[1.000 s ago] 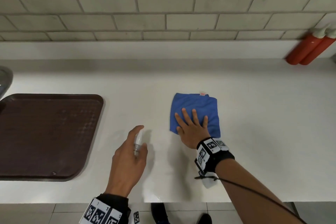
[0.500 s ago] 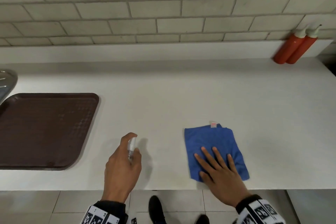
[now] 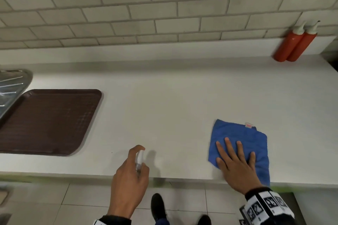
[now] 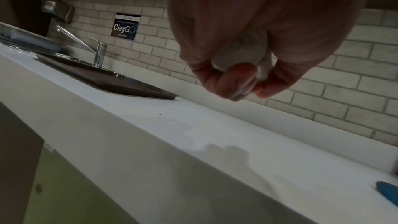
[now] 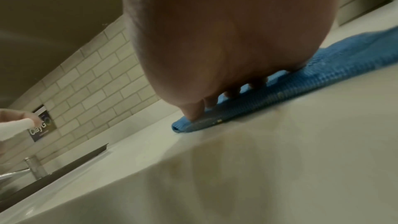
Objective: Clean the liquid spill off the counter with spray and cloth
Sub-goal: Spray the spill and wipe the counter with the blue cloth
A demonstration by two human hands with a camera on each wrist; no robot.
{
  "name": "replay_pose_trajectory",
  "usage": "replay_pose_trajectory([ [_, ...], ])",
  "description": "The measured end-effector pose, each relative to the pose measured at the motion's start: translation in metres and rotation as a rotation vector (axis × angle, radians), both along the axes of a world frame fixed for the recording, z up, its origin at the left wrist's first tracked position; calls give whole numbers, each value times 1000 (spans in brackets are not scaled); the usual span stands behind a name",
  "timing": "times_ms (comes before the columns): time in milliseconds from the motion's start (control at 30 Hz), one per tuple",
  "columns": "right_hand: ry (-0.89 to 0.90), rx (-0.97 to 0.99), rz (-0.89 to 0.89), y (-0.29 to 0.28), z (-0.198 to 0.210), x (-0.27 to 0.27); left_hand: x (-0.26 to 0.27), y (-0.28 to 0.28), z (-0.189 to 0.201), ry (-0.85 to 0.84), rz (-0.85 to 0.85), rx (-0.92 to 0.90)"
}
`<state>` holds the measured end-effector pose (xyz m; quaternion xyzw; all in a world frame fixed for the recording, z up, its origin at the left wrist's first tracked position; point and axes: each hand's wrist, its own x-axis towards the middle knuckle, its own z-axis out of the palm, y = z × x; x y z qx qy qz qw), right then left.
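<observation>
A folded blue cloth (image 3: 241, 144) lies on the white counter (image 3: 173, 106) near its front edge, at the right. My right hand (image 3: 236, 162) presses flat on the cloth's near part, fingers straight and spread. In the right wrist view the fingertips (image 5: 193, 113) bear down on the blue cloth (image 5: 312, 72). My left hand (image 3: 130, 175) grips a small clear spray bottle (image 3: 139, 159) upright above the counter's front edge, index finger curled over its top. The left wrist view shows the spray bottle (image 4: 243, 52) wrapped by my fingers, and faint wet marks on the counter (image 4: 189, 132) beneath.
A dark brown tray (image 3: 43, 122) lies at the left, beside a steel sink drainer (image 3: 12, 86) with a tap (image 4: 96, 52). Two red squeeze bottles (image 3: 296, 44) stand against the tiled wall at the far right. My shoes (image 3: 158, 206) show on the floor tiles below.
My right hand has slid the cloth toward the front edge and to the right. The left hand with the spray bottle has drawn back to the counter's front edge.
</observation>
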<state>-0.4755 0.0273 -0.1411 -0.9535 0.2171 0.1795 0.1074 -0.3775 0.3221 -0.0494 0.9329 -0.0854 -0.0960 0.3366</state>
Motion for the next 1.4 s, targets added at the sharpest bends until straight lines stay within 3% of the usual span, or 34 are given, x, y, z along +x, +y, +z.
replay_pose_trajectory([
  [300,62,72,101,25,11,149,13,25,-1,-26,8,-12],
  [800,103,82,273,159,15,318,103,97,-15,5,8,2],
  [933,23,53,421,200,6,302,120,111,-12,3,27,5],
  [1100,4,12,552,196,0,247,124,115,-14,37,-10,7],
  [1400,-91,-83,458,144,-5,95,89,93,-12,3,-62,40],
])
